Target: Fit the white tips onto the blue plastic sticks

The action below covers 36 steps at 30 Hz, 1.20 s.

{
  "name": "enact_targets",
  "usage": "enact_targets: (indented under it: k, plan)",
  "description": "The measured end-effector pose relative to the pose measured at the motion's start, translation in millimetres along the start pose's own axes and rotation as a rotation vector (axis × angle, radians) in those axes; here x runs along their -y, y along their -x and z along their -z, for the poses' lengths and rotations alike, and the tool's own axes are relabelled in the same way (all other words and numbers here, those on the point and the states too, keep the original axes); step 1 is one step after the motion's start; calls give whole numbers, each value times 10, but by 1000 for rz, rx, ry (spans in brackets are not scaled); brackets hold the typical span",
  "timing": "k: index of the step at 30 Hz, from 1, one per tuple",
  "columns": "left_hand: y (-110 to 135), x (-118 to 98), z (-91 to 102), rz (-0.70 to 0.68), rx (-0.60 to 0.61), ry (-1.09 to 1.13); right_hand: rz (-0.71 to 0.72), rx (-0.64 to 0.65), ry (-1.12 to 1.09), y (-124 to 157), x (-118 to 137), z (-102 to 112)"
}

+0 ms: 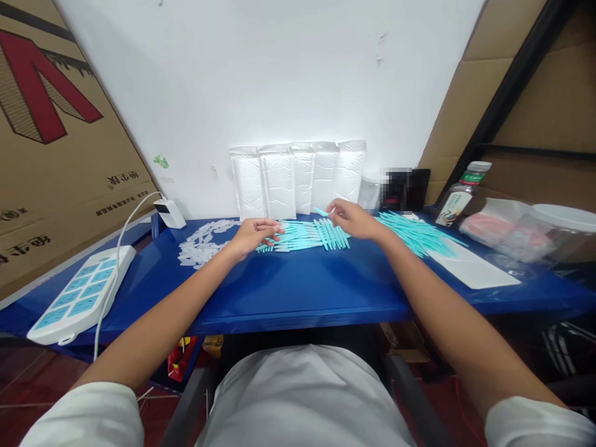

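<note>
My right hand [351,217] is closed in a pinch around one slim turquoise stick [320,212], held just above the table. Below it, a row of turquoise sticks [334,234] lies side by side, slightly slanted. To the left of that row, more turquoise sticks with pale ends [298,237] lie stacked crosswise. My left hand [255,238] rests at the left end of this stack with fingers apart, and I see nothing held in it. Small whitish translucent pieces [202,243] lie heaped left of my left hand. A loose pile of turquoise sticks [414,233] spreads out beyond my right wrist.
White padded packets [278,183] lean against the wall. A power strip [81,295] and a white adapter [170,213] are at the left of the blue table [298,292]. At the right stand a bottle [459,197], a clear jar [559,230] and a white sheet [475,267].
</note>
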<state>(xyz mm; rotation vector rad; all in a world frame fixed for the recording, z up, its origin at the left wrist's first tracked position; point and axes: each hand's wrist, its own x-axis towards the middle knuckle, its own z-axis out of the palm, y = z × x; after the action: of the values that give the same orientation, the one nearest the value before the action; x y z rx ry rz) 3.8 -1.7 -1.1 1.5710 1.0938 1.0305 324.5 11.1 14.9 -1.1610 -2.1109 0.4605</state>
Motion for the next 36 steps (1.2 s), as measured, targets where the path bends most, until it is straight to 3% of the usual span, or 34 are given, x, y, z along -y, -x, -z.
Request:
enact_targets:
  k: [7,11,25,36]
  plan:
    - [1,12,-38,-9,22,-3,89,151,-223,10,222,-239]
    - [-3,15,-37,5,32,4,152,106,-163,10,258,-210]
    - [-7,43,-30,-7,93,42,117,42,-127,22,280,-260]
    - [12,83,-45,-39,130,54,151,-53,-225,-4,246,-534]
